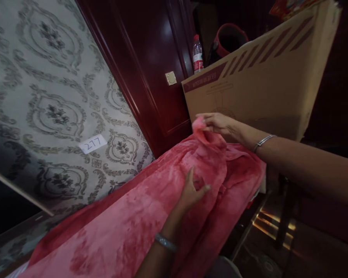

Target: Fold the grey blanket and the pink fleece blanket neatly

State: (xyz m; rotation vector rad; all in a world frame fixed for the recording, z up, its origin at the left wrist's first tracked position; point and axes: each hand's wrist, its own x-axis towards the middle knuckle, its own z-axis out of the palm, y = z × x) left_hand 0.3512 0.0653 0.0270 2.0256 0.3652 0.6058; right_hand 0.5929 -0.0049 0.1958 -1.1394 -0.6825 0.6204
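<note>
Pink plush cloth with darker red mottling (133,224) is lying beneath both hands, running from the near left to the right hand and covering a support that I am not able to identify. Through the head camera, from a distance, I am judging the work as partly done. Settled portion: to the left of the left hand, the cloth is extending lengthwise in a broad, fairly flat sweep. Unsettled portion: between the hands and just below the right one, it is bunching into loose folds, so this end is appearing to need the remaining handling. The right hand (217,123) is pinching a raised edge between thumb and fingers. The left hand (193,193), well apart from it, is spreading its fingers over the cloth and gripping nothing; whether it is touching, I cannot tell. Beyond the right hand, a large brown cardboard box with dark red print (266,85) is standing; far to the left of both hands, a white paper card marked 277 (93,144) is showing.
</note>
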